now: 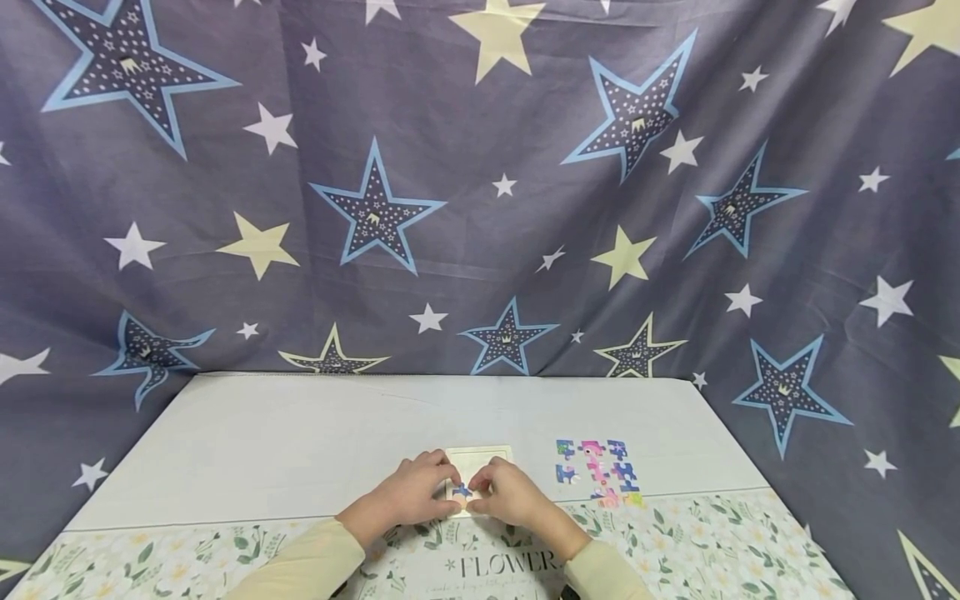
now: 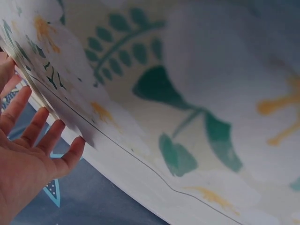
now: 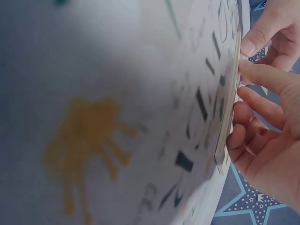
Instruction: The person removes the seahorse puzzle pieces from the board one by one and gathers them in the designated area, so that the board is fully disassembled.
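Observation:
In the head view a shallow, light wooden puzzle tray [image 1: 480, 454] lies near the table's middle, its lower part between both hands. A small jigsaw piece with blue on it [image 1: 461, 491] sits at the tray's lower left. My left hand [image 1: 416, 490] comes in from the left and pinches at this piece with thumb and index finger; its other fingers spread out in the left wrist view. From the right, my right hand [image 1: 513, 496] pinches at the same piece, thumb and forefinger close to the left hand's. In the right wrist view its remaining fingers curl beside the tray edge [image 3: 227, 112].
Several loose jigsaw pieces [image 1: 597, 472], pink, blue and yellow, lie right of the tray. A floral cloth [image 1: 712, 533] with printed lettering covers the near part of the white table [image 1: 315, 433]. A star-patterned curtain [image 1: 465, 275] hangs behind and beside the table.

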A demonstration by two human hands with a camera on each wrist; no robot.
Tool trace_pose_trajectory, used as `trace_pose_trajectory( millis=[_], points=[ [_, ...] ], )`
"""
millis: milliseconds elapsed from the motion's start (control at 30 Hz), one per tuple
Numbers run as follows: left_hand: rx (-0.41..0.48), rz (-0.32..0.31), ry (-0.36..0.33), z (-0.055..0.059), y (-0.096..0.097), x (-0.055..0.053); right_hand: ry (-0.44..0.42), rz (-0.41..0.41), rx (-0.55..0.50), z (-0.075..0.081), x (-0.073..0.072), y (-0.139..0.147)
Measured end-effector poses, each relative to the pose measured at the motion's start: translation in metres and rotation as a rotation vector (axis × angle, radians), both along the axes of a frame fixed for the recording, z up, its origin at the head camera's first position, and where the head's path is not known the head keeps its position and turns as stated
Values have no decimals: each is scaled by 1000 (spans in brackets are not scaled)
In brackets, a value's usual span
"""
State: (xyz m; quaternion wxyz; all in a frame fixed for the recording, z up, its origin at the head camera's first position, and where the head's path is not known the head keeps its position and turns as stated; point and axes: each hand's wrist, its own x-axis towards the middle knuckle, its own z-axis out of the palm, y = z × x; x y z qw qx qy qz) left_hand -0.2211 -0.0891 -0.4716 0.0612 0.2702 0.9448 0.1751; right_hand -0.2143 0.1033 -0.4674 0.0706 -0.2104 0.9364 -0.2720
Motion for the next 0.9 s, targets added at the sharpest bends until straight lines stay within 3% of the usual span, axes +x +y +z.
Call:
trace_pose_trajectory(
  millis=[567,900],
  points=[
    [-1,-2,4,0,1,1,23,45,12,-4,-5,4],
    [-6,-4,-14,3,1,-2,34,-6,34,-2,-6,14]
  ],
)
